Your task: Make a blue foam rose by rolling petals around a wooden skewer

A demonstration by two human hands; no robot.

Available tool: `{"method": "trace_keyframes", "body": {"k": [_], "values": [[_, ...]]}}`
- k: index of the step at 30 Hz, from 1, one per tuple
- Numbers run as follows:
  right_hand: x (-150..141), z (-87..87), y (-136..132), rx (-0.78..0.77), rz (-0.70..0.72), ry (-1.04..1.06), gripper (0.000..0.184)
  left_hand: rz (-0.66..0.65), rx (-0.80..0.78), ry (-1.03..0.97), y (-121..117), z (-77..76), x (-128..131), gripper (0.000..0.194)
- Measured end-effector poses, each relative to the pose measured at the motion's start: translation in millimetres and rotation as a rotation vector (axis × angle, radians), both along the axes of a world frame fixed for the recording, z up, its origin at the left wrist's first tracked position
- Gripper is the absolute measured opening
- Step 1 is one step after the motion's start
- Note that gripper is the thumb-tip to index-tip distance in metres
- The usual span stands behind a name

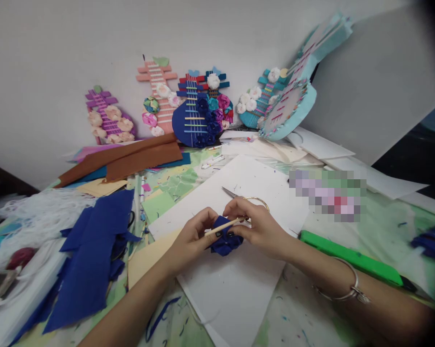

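A dark blue crepe paper flower (224, 246) is pinched between both hands, above a white sheet (235, 294). A thin pale wooden stick (223, 225) lies slantwise across its top. My left hand (194, 233) is closed, its thumb pressing the paper and the stick's near end. My right hand (259, 229) is closed too, thumb on the petals and fingertips at the stick's far end. Behind the right fingers show scissors (229, 192) with a gold handle loop; whether that hand touches them I cannot tell.
Blue crepe paper (90, 255) and tangled white yarn (33, 217) lie at left. A green cutter (351, 258) rests beside my right forearm. Along the wall stand several decorated guitar shapes, including a blue one (188, 120). Brown paper (141, 159) lies before them.
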State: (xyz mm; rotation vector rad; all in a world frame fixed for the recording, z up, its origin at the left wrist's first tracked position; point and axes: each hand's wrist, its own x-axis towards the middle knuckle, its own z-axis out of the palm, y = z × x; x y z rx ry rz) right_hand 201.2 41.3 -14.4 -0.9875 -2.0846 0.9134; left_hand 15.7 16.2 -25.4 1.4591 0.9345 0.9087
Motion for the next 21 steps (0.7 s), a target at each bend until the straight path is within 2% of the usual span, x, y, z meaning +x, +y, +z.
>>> {"method": "trace_keyframes", "body": {"k": [9,16,21], "values": [[-1.9,-1.3,-2.9,0.006,-0.048,-0.052,0.029,0.058,0.120,0.165,-0.1,-0.2,0.0,0.024],[-0.4,-6.8,1.4,0.083,-0.106,-0.059,0.026,0.137,0.078,0.135,-0.5,1.6,2.5,0.022],[-0.5,-6.8,3.1,0.100,-0.085,-0.113,0.018,0.183,0.178,0.285,0.3,0.3,2.6,0.017]]}}
